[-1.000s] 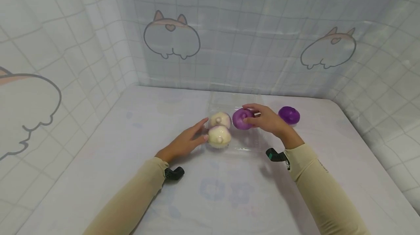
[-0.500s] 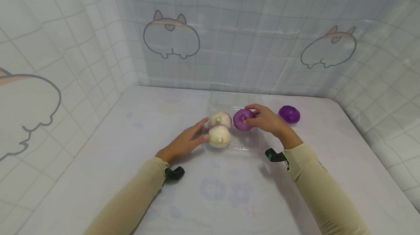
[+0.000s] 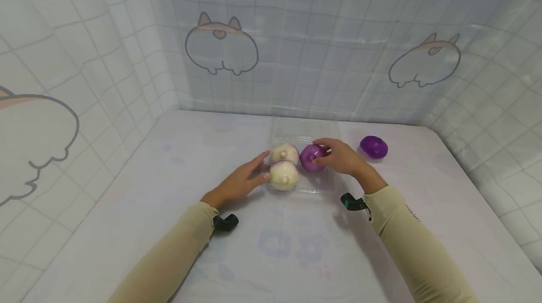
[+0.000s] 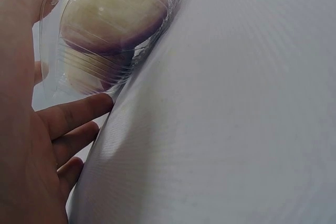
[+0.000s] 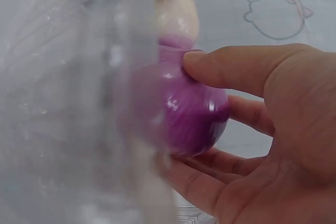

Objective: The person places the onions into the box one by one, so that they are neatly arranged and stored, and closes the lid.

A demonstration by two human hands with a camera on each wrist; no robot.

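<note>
My right hand [image 3: 344, 157] holds a glossy purple onion [image 3: 310, 158] with thumb and fingers curled round it. The onion is within the right side of a clear plastic box [image 3: 315, 190]. Two white onions with purple tinges fill the box's left side, the rear white onion [image 3: 284, 154] behind the front white onion [image 3: 283, 175]. My left hand [image 3: 237, 182] rests its thumb and fingertips against the box's left wall, fingers fairly straight. In the left wrist view the thumb touches the clear plastic. In the right wrist view the box wall blurs part of the purple onion [image 5: 197, 116].
Another purple onion [image 3: 373, 147] lies on the table to the right of the box. The box's clear lid [image 3: 305, 127] stands opened at the back, near the tiled-pattern curtain [image 3: 296, 58]. A pale patterned cloth [image 3: 254, 265] covers the table.
My right hand and the purple onion in it have shifted slightly toward me, lower in the box. My left hand stays nearly still at the box's left side.
</note>
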